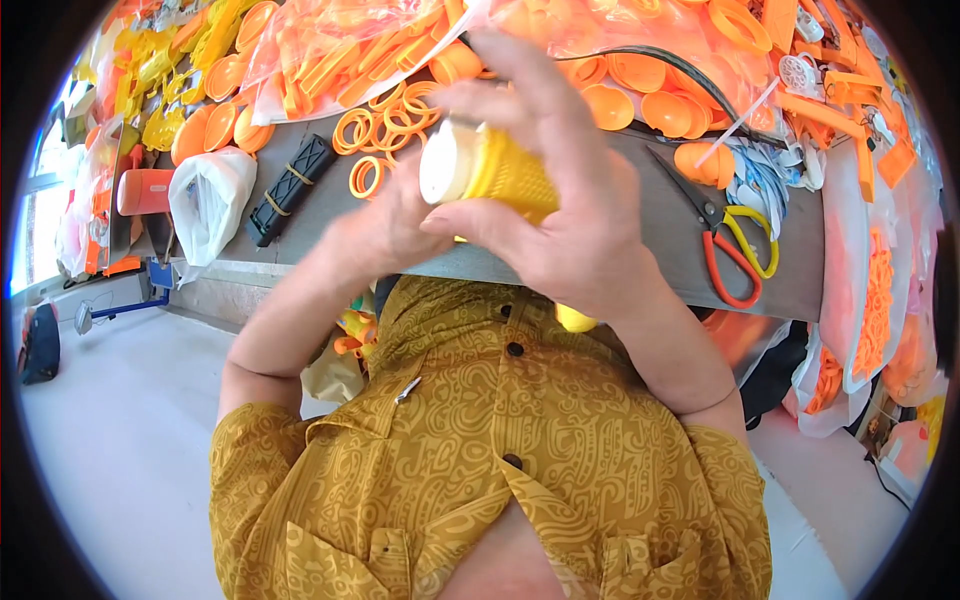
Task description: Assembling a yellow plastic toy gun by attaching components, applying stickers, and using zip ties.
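Above the table's near edge I have a yellow plastic cylinder (515, 185) with a textured side and a white round end (447, 165), lying sideways between my hands. My right hand (575, 200) is round its yellow body, the thumb along the lower side and the blurred upper fingers raised above it. At the white end, my left hand (395, 225) grips from the left; its fingers are mostly hidden behind the piece. Orange rings (368, 175) lie on the table just beyond my left hand. Scissors (722, 215) with red and yellow handles rest to the right.
Orange plastic parts in clear bags (350, 60) heap along the table's back. At the left are a black banded block (290, 190), a white bag (210, 200) and an orange cylinder (145, 192). Orange bowl-shaped pieces (665, 112) sit at the back right. Bagged parts (875, 300) hang at the right edge.
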A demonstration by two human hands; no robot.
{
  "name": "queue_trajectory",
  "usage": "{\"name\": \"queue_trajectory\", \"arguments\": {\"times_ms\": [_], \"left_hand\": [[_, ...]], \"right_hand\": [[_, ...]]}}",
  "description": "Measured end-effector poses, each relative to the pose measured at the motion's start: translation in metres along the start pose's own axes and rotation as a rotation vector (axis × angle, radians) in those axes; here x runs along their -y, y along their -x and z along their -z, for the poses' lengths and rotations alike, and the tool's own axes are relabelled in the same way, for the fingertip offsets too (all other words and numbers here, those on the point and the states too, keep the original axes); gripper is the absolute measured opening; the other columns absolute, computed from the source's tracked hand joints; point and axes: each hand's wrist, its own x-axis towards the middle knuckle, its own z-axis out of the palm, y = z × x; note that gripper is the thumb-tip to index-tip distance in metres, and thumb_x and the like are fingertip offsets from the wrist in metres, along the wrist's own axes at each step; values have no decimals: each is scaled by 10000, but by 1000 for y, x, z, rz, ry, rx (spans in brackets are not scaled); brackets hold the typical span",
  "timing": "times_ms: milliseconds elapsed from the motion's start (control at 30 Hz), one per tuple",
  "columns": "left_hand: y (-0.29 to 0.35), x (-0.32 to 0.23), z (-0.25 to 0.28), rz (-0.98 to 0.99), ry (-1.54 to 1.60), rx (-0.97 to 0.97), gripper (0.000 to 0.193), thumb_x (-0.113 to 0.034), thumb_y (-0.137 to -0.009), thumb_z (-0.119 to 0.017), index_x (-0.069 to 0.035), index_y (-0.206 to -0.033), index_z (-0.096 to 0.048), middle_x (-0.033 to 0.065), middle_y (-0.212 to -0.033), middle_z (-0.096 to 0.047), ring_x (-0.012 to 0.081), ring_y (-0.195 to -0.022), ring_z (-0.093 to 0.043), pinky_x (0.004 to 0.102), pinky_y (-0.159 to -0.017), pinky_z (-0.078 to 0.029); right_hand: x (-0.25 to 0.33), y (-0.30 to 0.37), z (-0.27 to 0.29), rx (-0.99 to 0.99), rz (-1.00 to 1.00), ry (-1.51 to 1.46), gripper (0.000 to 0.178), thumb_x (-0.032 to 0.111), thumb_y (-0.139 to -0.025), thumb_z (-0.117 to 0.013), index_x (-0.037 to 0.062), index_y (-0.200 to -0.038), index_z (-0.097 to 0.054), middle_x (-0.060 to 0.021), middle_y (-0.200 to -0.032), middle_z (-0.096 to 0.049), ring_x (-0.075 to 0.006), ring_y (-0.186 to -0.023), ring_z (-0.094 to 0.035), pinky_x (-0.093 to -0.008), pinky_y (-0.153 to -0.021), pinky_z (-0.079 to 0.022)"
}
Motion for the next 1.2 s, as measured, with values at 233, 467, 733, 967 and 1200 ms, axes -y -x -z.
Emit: {"name": "queue_trajectory", "arguments": {"times_ms": [233, 467, 733, 967, 1200], "left_hand": [[-31, -17, 9, 59, 537, 89, 318, 3, -624, -656, -16, -929, -570, 128, -930, -572, 307, -835, -555, 365, -726, -470], [-54, -25, 27, -197, 183, 149, 208, -43, -601, -628, -35, -789, -539, 77, -747, -470, 244, -688, -473, 342, -570, -438], [-53, -30, 40, -153, 140, 271, 202, -69, -646, -570, -13, -834, -518, 77, -780, -448, 251, -726, -466, 340, -606, -431], [-62, -30, 52, -150, 288, 347, 265, -149, -690, -606, 9, -885, -522, 122, -876, -476, 284, -769, -468, 368, -644, -425], [-64, -29, 45, -134, 195, 258, 301, -281, -703, -650, -2, -730, -540, 86, -761, -489, 247, -712, -487, 332, -605, -437]], "right_hand": [[-14, 5, 8, -62, 73, -163, 656, 65, -711, -659, -80, -1228, -284, -238, -1192, -435, -282, -1096, -463, -352, -914, -377], [-22, 6, 15, -72, 191, -232, 677, 180, -764, -621, -48, -1255, -216, -306, -1138, -454, -279, -1015, -501, -334, -859, -397], [-13, 9, 17, -38, 108, -316, 693, 244, -746, -653, -2, -1249, -245, -266, -1156, -451, -287, -1049, -491, -354, -882, -399], [-9, 11, 16, -69, 84, -434, 626, 221, -750, -636, 40, -1235, -284, -238, -1174, -437, -303, -1057, -487, -382, -882, -414], [-7, 13, 7, -344, -27, -716, 591, 101, -717, -660, -72, -1165, -316, -268, -1116, -439, -321, -1075, -456, -388, -903, -381]]}}
